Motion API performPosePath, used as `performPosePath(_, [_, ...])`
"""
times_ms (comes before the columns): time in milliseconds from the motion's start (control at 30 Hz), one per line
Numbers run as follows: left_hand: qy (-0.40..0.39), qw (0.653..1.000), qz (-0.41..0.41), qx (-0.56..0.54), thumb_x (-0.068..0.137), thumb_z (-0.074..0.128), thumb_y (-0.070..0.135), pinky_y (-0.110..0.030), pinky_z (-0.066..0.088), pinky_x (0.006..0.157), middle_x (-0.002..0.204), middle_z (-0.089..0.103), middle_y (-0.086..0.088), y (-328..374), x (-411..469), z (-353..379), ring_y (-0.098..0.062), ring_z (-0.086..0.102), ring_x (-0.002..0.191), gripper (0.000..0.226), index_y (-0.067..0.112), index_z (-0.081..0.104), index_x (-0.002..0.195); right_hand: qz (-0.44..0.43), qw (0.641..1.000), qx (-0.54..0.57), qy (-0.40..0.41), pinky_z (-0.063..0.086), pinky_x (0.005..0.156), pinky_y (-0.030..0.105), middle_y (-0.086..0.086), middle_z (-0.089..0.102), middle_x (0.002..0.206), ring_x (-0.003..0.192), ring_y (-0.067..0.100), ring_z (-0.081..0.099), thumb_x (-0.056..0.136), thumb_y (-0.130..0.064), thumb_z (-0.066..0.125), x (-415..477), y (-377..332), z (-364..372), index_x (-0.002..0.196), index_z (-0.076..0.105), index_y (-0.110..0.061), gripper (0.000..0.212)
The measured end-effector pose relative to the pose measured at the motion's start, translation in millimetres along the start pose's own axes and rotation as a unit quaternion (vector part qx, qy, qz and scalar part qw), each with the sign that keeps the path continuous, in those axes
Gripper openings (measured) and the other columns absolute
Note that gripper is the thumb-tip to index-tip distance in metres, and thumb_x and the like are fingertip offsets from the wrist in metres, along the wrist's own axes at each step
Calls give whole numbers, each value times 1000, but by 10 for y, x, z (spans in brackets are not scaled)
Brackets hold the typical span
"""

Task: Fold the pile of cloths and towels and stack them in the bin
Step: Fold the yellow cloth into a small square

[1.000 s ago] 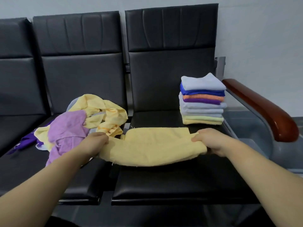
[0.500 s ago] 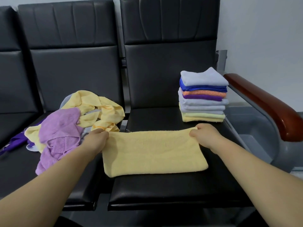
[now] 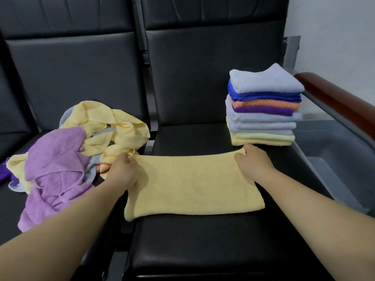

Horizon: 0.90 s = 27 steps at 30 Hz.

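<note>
A yellow towel lies flat as a wide rectangle on the black seat in front of me. My left hand grips its far left corner. My right hand grips its far right corner. An unfolded pile of cloths, yellow, lilac and pale blue, lies on the seat to the left, touching my left hand. A stack of folded towels in several colours stands at the back right of the same seat, just beyond my right hand.
A brown wooden armrest runs along the right side. Below it, to the right of the seat, sits a grey bin. Black seat backs rise behind. A dark purple cloth peeks in at the far left edge.
The yellow towel, bunched and lifted a second ago, has been spread flat on the seat. Both hands moved to its far corners, pulling the far edge away from me.
</note>
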<state>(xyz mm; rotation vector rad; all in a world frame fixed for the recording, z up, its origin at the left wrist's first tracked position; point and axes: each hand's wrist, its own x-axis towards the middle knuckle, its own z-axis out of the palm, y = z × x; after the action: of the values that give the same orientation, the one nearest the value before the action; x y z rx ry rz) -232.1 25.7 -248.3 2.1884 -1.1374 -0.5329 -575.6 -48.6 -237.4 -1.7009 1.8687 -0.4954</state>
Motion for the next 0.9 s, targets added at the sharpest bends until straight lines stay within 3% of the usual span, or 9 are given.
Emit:
performPosePath(100, [4,1000,-4,31,107,40,26,-34,40,70,90,48,3,-17,78,53,-14,46,77,33,9,46,135,-2,1000,0,-1,33,57,27,5,57,126,79,10,47,104,-26,46,61,36,45,130,53,-16,28])
performPosePath(167, [0,999,-3,50,107,41,26,-33,40,64,90,51,2,2,97,67,-12,46,74,29,11,47,131,-1,1000,5,6,33,56,26,2,58,126,78,9,49,102,-25,49,76,56,65,134,54,-13,35])
performPosePath(267, [0,997,0,72,105,45,27,-34,41,62,89,53,1,15,97,59,-14,50,75,30,10,48,129,-11,999,-1,30,34,54,28,-1,56,101,68,10,45,98,-22,55,42,70,76,100,56,-16,6])
performPosePath(367, [3,997,2,81,101,51,22,-33,39,62,88,49,4,41,37,50,-15,50,76,33,9,47,131,-8,999,3,43,37,54,29,-2,57,93,69,13,48,97,-22,61,24,81,53,92,49,-19,13])
performPosePath(467, [6,996,5,86,98,55,20,-31,37,60,89,47,4,68,-34,40,-13,47,73,38,8,44,133,-15,998,7,58,40,59,29,-4,56,107,82,11,54,97,-28,65,-39,55,12,118,51,-20,27])
performPosePath(533, [1,996,11,92,97,57,22,-32,41,61,95,52,0,113,-102,32,-16,51,76,36,10,44,128,-31,997,-12,72,44,70,32,-1,51,125,100,16,54,95,-30,67,-101,55,8,131,50,-20,41])
performPosePath(667, [24,988,58,139,90,67,30,-38,45,83,123,48,-8,249,-262,28,-29,52,109,42,12,47,123,-104,984,-93,115,45,89,36,-1,47,130,122,23,46,94,-30,67,-254,-16,6,129,52,-23,38])
performPosePath(800, [-23,974,101,199,93,60,43,-43,50,93,131,51,-6,417,-458,144,-27,52,117,48,17,50,132,-191,972,-135,-23,45,93,33,-7,50,137,127,18,46,100,-25,54,-393,-116,34,131,56,-27,32])
performPosePath(900, [-100,958,82,257,95,44,61,-46,44,105,145,45,-7,548,-648,394,-30,43,133,68,14,37,145,-212,946,-224,-97,47,99,36,-7,50,138,127,19,48,102,-25,46,-473,-116,81,138,56,-26,38])
